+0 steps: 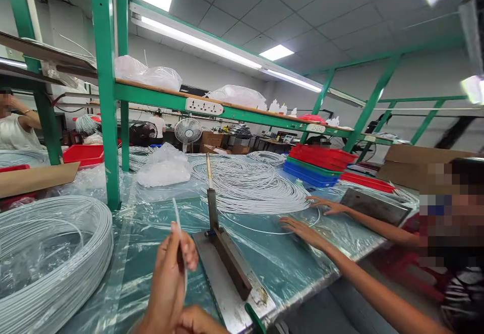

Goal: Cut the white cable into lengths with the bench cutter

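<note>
One broad table (139, 278), covered in clear film over a teal surface, fills the foreground, with a green shelf frame (104, 97) rising from it. A large coil of pale cable (100, 238) lies at the near left; a wider loose coil (249, 185) spreads beyond the middle. A co-worker's hands (302, 230) reach in from the right, one near that loose coil's edge. Red, green and blue trays (313, 172) stand stacked behind them.

Between the co-worker and the wearer sits a metal lever device (227, 258), its bar standing up at the far end. Just left of it, the left hand (177, 258) pinches a thin white strand (176, 213) between thumb and fingers, the tip pointing up above the fist. The right hand (200, 320) is low at the bottom edge, partly cut off; whether it grips anything I cannot tell.

The step in hand seems to be steadying this single strand; the next move probably calls for a firm pinch and a controlled tip.

Smallest of all, any lettering: no brand, label or writing is readable, even on the socket strip (204, 106).
</note>
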`<state>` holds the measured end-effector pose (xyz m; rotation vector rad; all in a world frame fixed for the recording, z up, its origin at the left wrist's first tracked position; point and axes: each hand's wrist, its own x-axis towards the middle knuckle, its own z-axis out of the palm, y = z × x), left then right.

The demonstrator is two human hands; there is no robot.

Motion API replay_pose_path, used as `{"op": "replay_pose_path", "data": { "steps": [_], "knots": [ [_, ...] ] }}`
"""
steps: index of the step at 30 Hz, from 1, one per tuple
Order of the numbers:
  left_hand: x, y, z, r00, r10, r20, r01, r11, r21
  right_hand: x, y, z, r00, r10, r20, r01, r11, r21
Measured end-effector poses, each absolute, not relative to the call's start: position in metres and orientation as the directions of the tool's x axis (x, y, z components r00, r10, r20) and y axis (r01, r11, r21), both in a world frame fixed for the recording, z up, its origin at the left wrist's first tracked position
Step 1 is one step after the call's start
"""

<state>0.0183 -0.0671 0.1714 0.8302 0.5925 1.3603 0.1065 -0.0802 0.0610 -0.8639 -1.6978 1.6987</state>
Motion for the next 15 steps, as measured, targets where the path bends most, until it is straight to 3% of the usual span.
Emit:
{"op": "replay_pose_path", "data": {
  "steps": [3, 5, 10, 15],
  "knots": [
    [0.012, -0.073, 0.168, 0.33, 0.937, 0.113, -0.256, -0.026, 0.966, 0.12, -0.093, 0.086, -0.48, 0.877, 0.028, -0.101, -0.023, -0.995],
    [-0.002, -0.077, 0.164, 0.455, 0.887, 0.081, -0.036, -0.072, 0.997, 0.137, -0.1, 0.103, -0.338, 0.941, 0.033, -0.15, -0.019, -0.989],
    [-0.04, -0.083, 0.145, 0.612, 0.79, -0.024, 0.341, -0.237, 0.91, 0.192, -0.105, 0.118, 0.009, 1.0, -0.023, -0.142, -0.022, -0.99],
    [-0.066, -0.076, 0.117, 0.665, 0.731, -0.153, 0.488, -0.271, 0.83, 0.266, -0.097, 0.132, 0.299, 0.953, 0.039, -0.125, 0.079, -0.989]
  ]
}}
